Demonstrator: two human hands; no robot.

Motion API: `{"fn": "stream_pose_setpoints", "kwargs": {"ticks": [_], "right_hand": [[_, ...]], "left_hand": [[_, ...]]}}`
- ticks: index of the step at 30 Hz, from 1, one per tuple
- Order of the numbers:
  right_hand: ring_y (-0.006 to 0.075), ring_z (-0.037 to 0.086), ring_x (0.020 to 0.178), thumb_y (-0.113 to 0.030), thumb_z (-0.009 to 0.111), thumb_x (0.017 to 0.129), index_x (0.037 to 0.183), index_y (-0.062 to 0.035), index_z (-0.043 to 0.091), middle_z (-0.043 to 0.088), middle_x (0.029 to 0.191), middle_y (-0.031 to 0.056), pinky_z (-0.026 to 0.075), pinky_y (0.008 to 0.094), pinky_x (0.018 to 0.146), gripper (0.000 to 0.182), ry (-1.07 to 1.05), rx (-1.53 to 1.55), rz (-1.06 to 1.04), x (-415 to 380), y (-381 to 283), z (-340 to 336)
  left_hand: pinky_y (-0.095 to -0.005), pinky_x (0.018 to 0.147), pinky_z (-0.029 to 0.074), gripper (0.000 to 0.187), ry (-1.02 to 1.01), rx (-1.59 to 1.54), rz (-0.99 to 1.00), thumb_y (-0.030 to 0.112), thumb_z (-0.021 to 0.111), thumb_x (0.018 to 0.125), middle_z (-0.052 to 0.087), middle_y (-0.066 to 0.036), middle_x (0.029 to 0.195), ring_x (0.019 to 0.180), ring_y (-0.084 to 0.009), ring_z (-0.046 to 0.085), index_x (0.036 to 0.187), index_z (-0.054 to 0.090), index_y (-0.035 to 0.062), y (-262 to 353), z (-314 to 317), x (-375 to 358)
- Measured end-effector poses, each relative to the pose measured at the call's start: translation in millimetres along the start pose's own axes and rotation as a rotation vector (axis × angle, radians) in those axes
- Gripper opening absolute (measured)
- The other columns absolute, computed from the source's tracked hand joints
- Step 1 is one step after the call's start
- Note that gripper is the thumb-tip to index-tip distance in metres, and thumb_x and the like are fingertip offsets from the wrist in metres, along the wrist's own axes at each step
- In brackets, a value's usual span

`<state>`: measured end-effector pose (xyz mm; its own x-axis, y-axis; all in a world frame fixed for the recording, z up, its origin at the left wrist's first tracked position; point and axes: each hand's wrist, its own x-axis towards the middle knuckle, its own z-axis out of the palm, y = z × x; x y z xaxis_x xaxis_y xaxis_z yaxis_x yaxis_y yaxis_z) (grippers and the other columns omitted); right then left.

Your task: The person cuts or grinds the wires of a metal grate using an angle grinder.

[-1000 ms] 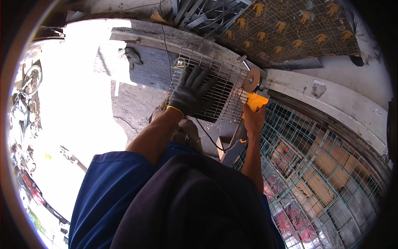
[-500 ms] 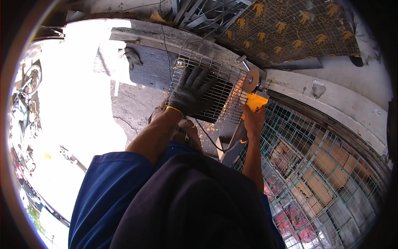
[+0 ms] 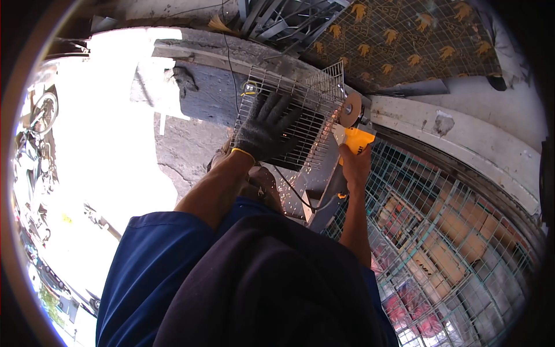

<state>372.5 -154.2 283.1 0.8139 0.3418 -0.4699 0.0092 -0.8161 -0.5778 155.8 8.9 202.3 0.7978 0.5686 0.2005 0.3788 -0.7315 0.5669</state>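
Note:
My left hand [image 3: 265,128], in a dark grey knitted glove with a yellow cuff, lies flat with fingers spread on a wire mesh panel [image 3: 315,134]. My bare right hand [image 3: 355,166] is wrapped round a yellow angle grinder [image 3: 358,139]. Its brown disc [image 3: 350,110] is at the mesh's right edge; exact contact is hard to make out. Orange sparks [image 3: 317,153] spray down and left beneath the wires. At the far right corner, a narrow mesh section [image 3: 330,81] stands tilted up.
A black cable [image 3: 295,199] loops below the mesh. Green wire fencing [image 3: 404,214] stands at right, with cardboard boxes [image 3: 451,257] behind it. Another dark glove [image 3: 185,80] lies on the ground at upper left. Metal bars [image 3: 272,26] and a printed sheet [image 3: 399,43] are at the back.
The narrow mesh section at the far right corner has tilted up into view, where a metal rod showed before. The grinder has barely shifted. My left hand stays in place.

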Motion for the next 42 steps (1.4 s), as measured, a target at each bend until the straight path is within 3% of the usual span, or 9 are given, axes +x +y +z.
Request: {"fn": "stream_pose_setpoints", "kwargs": {"ticks": [14,20,28,34,36,37,39,41,42], "right_hand": [[0.0163,0.068,0.089,-0.018,0.080,0.092,0.128,-0.0049,0.058,0.068,0.104,0.0044,0.055,0.0354,0.084,0.045,-0.042,0.350,0.060,-17,24,-28],[0.0178,0.068,0.084,-0.020,0.082,0.091,0.133,-0.0042,0.058,0.066,0.099,0.0053,0.057,0.0346,0.078,0.051,0.016,0.508,0.146,-47,39,-37],[0.0216,0.071,0.082,-0.025,0.079,0.092,0.122,-0.0047,0.060,0.065,0.099,0.0074,0.061,0.0370,0.072,0.042,0.058,0.722,-0.006,-70,62,-44],[0.0203,0.069,0.077,-0.024,0.078,0.093,0.118,-0.0046,0.061,0.065,0.094,0.0068,0.058,0.0365,0.070,0.036,0.036,0.934,0.022,-98,53,-51],[0.0204,0.069,0.075,-0.027,0.077,0.094,0.118,-0.0050,0.060,0.065,0.092,0.0069,0.059,0.0363,0.068,0.036,0.071,1.021,0.028,-111,46,-50],[0.0203,0.069,0.074,-0.028,0.077,0.095,0.119,-0.0055,0.059,0.064,0.092,0.0067,0.059,0.0357,0.067,0.037,0.025,1.075,0.055,-112,51,-51],[0.0201,0.070,0.074,-0.031,0.075,0.096,0.122,-0.0067,0.059,0.064,0.093,0.0062,0.060,0.0354,0.066,0.039,0.002,1.173,0.075,-122,47,-48],[0.0205,0.070,0.075,-0.032,0.075,0.097,0.123,-0.0071,0.059,0.064,0.094,0.0061,0.061,0.0357,0.067,0.039,-0.042,1.252,0.030,-121,61,-43],[0.0209,0.070,0.076,-0.033,0.074,0.097,0.124,-0.0074,0.059,0.064,0.094,0.0060,0.061,0.0360,0.067,0.040,-0.091,1.323,-0.017,-121,66,-40]], "left_hand": [[-0.0655,0.130,0.022,0.083,-0.010,0.026,0.018,0.057,0.080,0.085,0.037,-0.017,0.172,0.158,-0.0445,0.035,0.158,0.053,0.0269,-10,10,-5],[-0.0664,0.130,0.020,0.082,0.001,0.016,0.025,0.058,0.077,0.086,0.036,-0.018,0.171,0.160,-0.0446,0.030,0.158,0.053,0.0267,-3,5,-3],[-0.0662,0.131,0.017,0.084,0.046,0.013,0.081,0.058,0.078,0.084,0.037,-0.018,0.171,0.161,-0.0434,0.029,0.158,0.052,0.0272,-6,2,-1],[-0.0639,0.130,0.018,0.085,0.002,0.143,0.181,0.055,0.079,0.083,0.044,-0.019,0.164,0.159,-0.0417,0.031,0.153,0.055,0.0125,7,-8,-14],[-0.0600,0.130,0.023,0.083,-0.138,-0.122,0.264,0.054,0.079,0.083,0.048,-0.019,0.161,0.155,-0.0401,0.038,0.149,0.058,0.0086,18,-11,-23],[-0.0525,0.125,0.037,0.078,-0.278,-0.193,0.206,0.051,0.081,0.083,0.051,-0.017,0.158,0.148,-0.0386,0.047,0.145,0.061,0.0085,40,-16,-24],[-0.0466,0.116,0.048,0.071,-0.680,-0.648,-0.224,0.045,0.082,0.086,0.052,-0.016,0.157,0.143,-0.0364,0.053,0.146,0.062,0.0114,93,-71,-33],[-0.0453,0.114,0.050,0.068,-0.705,-0.911,0.186,0.048,0.080,0.091,0.060,-0.012,0.150,0.138,-0.0337,0.059,0.149,0.062,0.0159,91,-60,-58],[-0.0453,0.114,0.050,0.068,-0.705,-0.902,0.181,0.048,0.080,0.091,0.060,-0.012,0.150,0.138,-0.0337,0.059,0.149,0.062,0.0159,97,-59,-68]]}}
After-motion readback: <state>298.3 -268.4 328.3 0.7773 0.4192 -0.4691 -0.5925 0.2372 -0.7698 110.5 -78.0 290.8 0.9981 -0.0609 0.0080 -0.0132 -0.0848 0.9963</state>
